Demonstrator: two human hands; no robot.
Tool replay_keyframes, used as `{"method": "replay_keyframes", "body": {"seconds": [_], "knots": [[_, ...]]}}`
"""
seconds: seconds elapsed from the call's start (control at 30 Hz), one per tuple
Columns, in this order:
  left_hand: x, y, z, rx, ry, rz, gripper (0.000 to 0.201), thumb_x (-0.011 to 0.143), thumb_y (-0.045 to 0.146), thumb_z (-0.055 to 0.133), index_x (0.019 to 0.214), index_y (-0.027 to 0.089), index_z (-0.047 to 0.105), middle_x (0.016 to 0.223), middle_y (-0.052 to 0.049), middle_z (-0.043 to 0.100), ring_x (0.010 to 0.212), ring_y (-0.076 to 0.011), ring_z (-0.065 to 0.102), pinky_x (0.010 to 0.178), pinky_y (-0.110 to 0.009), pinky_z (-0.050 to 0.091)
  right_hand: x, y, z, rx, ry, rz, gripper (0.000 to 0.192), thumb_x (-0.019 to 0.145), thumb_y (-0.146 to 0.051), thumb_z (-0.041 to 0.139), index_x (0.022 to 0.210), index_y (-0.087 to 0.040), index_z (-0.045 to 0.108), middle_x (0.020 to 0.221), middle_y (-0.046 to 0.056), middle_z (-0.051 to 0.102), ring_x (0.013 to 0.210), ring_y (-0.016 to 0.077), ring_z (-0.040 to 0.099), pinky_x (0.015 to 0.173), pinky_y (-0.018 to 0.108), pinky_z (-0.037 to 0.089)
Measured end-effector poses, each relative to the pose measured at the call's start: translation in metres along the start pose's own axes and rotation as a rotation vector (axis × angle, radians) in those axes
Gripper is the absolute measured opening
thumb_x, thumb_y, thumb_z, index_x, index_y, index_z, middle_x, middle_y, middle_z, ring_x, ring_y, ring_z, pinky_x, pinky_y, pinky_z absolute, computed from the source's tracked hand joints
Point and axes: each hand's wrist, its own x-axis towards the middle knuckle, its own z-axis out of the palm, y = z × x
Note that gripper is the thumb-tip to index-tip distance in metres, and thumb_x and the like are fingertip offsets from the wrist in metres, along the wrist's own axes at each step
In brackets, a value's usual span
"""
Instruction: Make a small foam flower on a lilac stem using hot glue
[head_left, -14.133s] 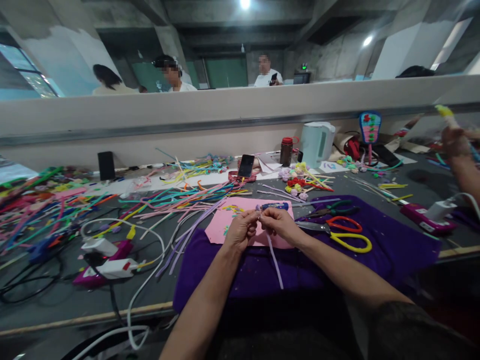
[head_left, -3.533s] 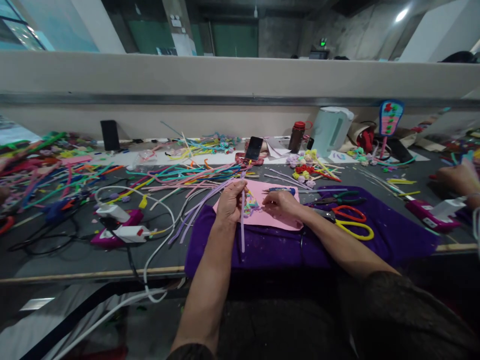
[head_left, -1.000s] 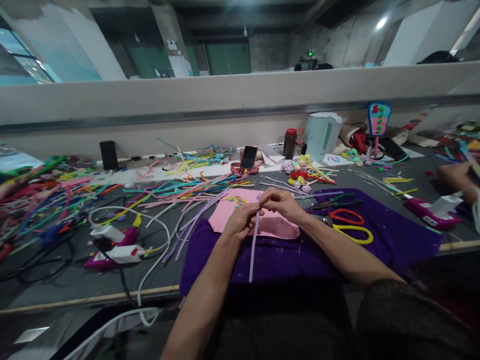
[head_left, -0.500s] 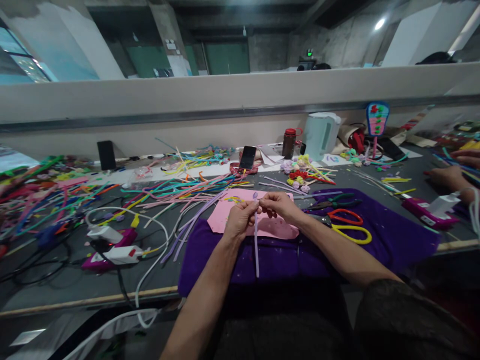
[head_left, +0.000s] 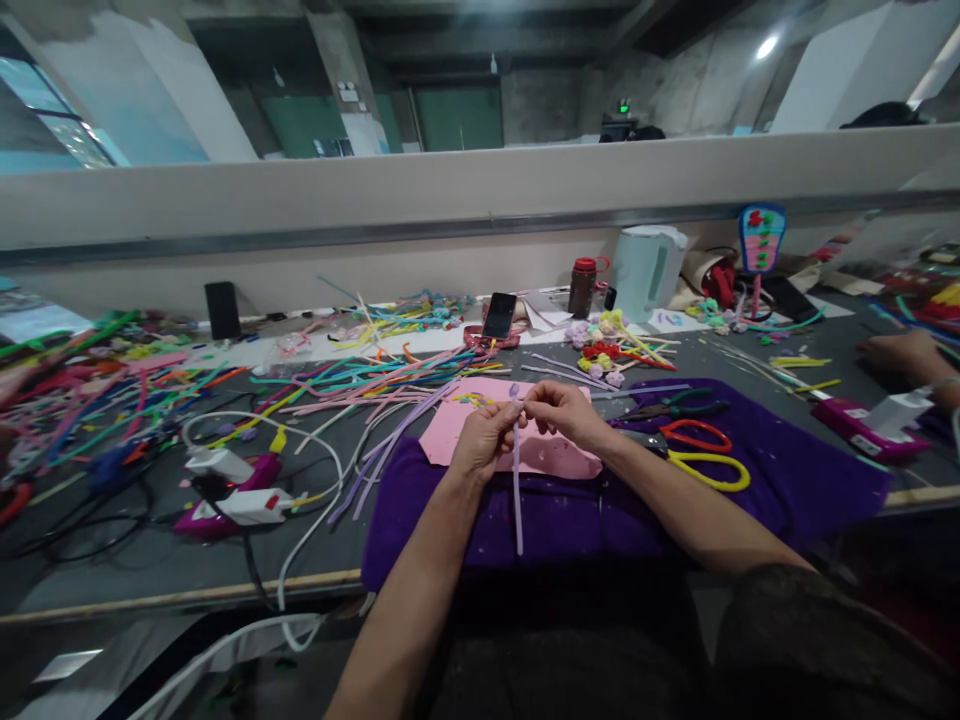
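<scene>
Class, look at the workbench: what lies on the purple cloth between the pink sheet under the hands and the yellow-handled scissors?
In the head view, the right hand and forearm cross that stretch between the pink sheet and the yellow-handled scissors; beneath them only bare purple cloth shows.

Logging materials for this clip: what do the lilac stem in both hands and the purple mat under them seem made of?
Lilac stem: likely a chenille pipe cleaner, matte and fuzzy-edged, hanging straight from the left hand and right hand. Purple mat: probably felt or cloth, matte, lint-speckled.

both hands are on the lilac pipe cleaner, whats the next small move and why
Probably another small curl of the tip: both hands pinch the top of the lilac pipe cleaner, whose tip is bent only slightly, while the long rest hangs straight over the purple cloth.
</scene>
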Motion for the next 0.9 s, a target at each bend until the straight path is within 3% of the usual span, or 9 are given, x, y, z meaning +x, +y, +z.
{"method": "replay_keyframes", "body": {"seconds": [0.37, 0.9], "knots": [[-0.006, 0.002, 0.005, 0.110, -0.026, 0.078, 0.035, 0.062, 0.045, 0.067, 0.064, 0.012, 0.056, 0.059, 0.001, 0.056, 0.035, -0.0008, 0.034, 0.034, -0.017, 0.022, 0.005, 0.004, -0.010, 0.240, -0.160, 0.073, 0.025, 0.067, -0.037, 0.064, 0.073, -0.014, 0.055, 0.059, -0.002, 0.056, 0.040, 0.0041, 0.040, 0.037, 0.017, 0.027], [-0.003, -0.005, 0.011, 0.256, 0.047, 0.254, 0.028, 0.068, 0.042, 0.062, 0.067, 0.014, 0.057, 0.055, 0.002, 0.054, 0.036, -0.0026, 0.034, 0.036, -0.017, 0.024, 0.010, 0.008, -0.012, 0.341, -0.177, 0.136, 0.022, 0.064, -0.032, 0.066, 0.067, -0.013, 0.054, 0.057, -0.003, 0.054, 0.039, 0.0028, 0.039, 0.035, 0.015, 0.024]]}}
